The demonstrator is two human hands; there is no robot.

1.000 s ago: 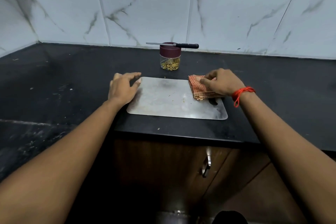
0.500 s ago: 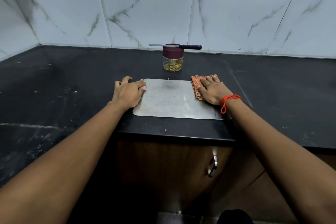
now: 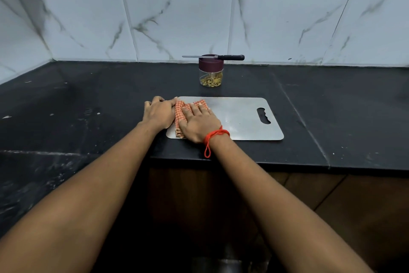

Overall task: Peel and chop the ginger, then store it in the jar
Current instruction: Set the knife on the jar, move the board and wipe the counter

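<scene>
A steel chopping board (image 3: 241, 117) lies flat near the counter's front edge. My right hand (image 3: 198, 124) presses a folded orange checked cloth (image 3: 180, 110) flat onto the board's left end, fingers straight. My left hand (image 3: 158, 112) rests at the board's left edge, touching the cloth. Behind the board stands a clear jar (image 3: 211, 74) with a maroon lid, holding chopped ginger strips. A black-handled knife (image 3: 218, 57) lies across the lid.
The black stone counter (image 3: 88, 106) stretches left and right, with light specks on it. A marble-tiled wall (image 3: 199, 24) closes the back. Below the front edge are wooden cabinet doors (image 3: 332, 195).
My right hand has slid the cloth across the board from its right end to its left end, beside my left hand. The board's handle hole is uncovered.
</scene>
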